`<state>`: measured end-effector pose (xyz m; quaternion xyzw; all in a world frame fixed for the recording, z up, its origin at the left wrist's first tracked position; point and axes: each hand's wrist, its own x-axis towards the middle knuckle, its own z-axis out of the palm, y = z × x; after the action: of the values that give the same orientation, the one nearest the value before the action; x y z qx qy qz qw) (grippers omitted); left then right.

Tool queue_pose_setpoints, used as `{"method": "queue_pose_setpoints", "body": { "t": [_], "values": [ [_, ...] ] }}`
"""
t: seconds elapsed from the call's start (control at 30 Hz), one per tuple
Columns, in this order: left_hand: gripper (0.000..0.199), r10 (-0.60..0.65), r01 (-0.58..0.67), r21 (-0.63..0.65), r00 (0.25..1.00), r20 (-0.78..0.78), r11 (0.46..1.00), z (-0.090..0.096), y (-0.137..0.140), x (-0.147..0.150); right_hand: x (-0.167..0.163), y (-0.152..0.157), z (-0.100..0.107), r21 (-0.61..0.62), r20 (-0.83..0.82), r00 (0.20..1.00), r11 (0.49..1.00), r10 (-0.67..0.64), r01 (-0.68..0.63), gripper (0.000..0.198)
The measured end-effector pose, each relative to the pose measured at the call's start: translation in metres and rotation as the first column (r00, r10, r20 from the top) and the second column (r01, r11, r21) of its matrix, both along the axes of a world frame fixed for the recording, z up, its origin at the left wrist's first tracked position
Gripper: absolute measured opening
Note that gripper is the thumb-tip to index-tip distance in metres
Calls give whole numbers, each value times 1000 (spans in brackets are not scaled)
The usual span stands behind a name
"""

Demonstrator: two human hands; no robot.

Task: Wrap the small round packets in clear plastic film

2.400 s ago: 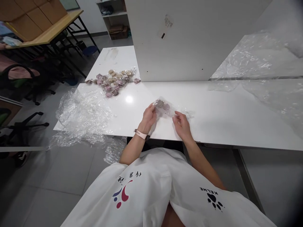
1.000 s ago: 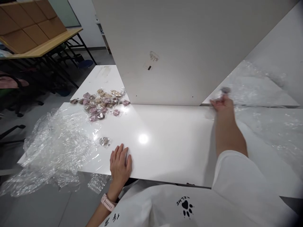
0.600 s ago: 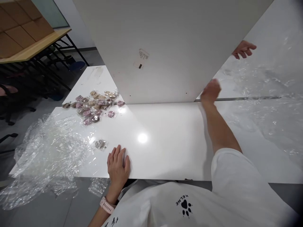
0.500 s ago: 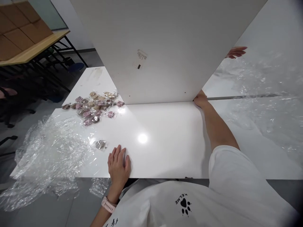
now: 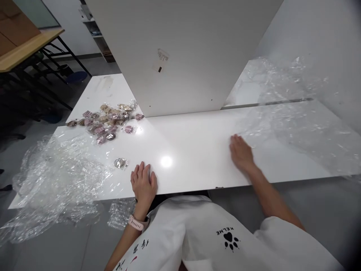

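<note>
My left hand (image 5: 143, 184) lies flat near the front edge of the white table (image 5: 186, 150), its fingers a little apart and nothing in it. Just beyond its fingertips is a single small packet (image 5: 120, 163) in clear wrap. My right hand (image 5: 241, 152) is over the table's right half, close to a sheet of clear plastic film (image 5: 304, 131). Motion blurs it slightly; its fingers extend forward and hold no visible object. A pile of small wrapped pieces (image 5: 105, 122), pink, tan and dark brown, lies at the left by the upright white panel (image 5: 186, 64).
Crumpled clear plastic (image 5: 59, 180) covers the table's left end and hangs over its front edge. The panel stands across the back, bearing a small label (image 5: 161, 60). A wooden-topped table (image 5: 31, 49) with cardboard boxes (image 5: 14, 26) and a blue stool (image 5: 76, 77) stand at the back left.
My right hand has come away from the panel's lower right corner, back toward me over the table. Fingers seen past the panel's right edge are gone. My left hand stays on the table.
</note>
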<state>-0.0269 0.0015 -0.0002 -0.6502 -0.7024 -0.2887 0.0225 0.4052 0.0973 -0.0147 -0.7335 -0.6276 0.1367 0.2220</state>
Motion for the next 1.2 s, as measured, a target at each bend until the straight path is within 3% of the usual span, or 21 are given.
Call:
{"method": "queue_pose_setpoints", "body": {
  "t": [0.07,0.13,0.2,0.27,0.3,0.33,0.4,0.43,0.47,0.5,0.57,0.67,0.77,0.83,0.9,1.0,1.07,1.2],
  "values": [
    [31,-6,7,-25,999,52,1000,4,1,1,-60,-37,10,-56,-3,976,975,216,-216,57],
    [32,-61,68,-45,987,148,997,13,2,6,-120,-73,27,-84,-86,910,907,406,-413,55],
    [32,-177,189,-20,950,258,982,29,3,15,-168,-104,48,-88,-230,766,771,600,-631,53],
    [30,-339,349,30,884,321,937,48,3,26,-195,-123,69,-2,-394,577,627,716,-779,45],
    [28,-408,416,47,853,326,908,56,2,32,-199,-127,77,69,-452,534,625,714,-778,38],
    [26,-460,468,56,829,318,882,62,0,36,-197,-127,83,148,-484,563,697,670,-702,32],
    [26,-531,542,42,802,272,840,67,-9,41,-177,-114,85,282,-489,768,908,415,-311,26],
    [30,-562,575,18,793,236,818,65,-15,42,-163,-104,82,317,-466,855,945,228,-79,26],
    [39,-597,612,-24,778,194,790,61,-22,42,-149,-93,76,327,-426,903,939,49,104,31],
    [50,-638,652,-82,756,150,754,56,-29,40,-135,-81,68,298,-362,929,935,-75,191,40],
    [65,-701,698,-214,709,78,683,43,-43,35,-118,-63,52,156,-198,972,975,-127,159,56],
    [43,-706,693,-270,705,60,669,30,-49,22,-125,-52,36,-32,-87,987,990,135,-139,40],
    [21,-652,666,-214,745,141,715,34,-38,7,-149,-48,37,-79,-207,928,940,309,-331,25],
    [20,-599,625,-224,781,179,748,44,-27,1,-159,-40,43,-87,-444,860,943,253,-322,28],
    [20,-573,600,-262,800,179,756,52,-20,0,-162,-28,50,-135,-746,657,941,109,-309,34],
    [76,-588,589,-332,801,115,737,53,-22,7,-158,-8,63,-231,-945,295,927,-141,-297,39],
    [94,-590,569,-367,805,65,736,48,-26,13,-155,5,74,-244,-964,175,933,-202,-264,39],
    [54,-651,630,-386,754,95,674,55,-10,10,-152,22,117,-64,-996,81,982,-50,-179,33]
  ]
}}
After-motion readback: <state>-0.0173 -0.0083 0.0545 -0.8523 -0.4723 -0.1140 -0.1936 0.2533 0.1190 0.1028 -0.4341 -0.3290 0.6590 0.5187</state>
